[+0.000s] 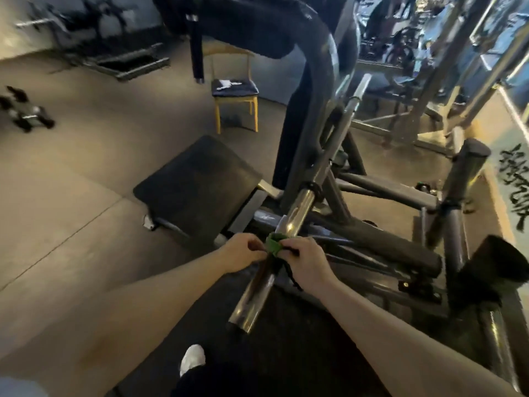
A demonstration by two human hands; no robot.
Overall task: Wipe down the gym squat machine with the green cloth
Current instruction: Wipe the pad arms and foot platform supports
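Note:
The squat machine fills the centre and right, a dark curved frame with a chrome weight bar slanting down toward me. A small green cloth is wrapped round that bar about halfway along. My left hand pinches the cloth from the left side. My right hand grips the cloth from the right, fingers curled over it and the bar. A dark strap hangs below my right hand. The machine's black foot platform lies to the left of the bar.
A wooden chair with a dark cushion stands behind the platform. Dumbbells lie on the floor at far left. A padded roller and upright posts crowd the right side. My white shoe is below the bar's end.

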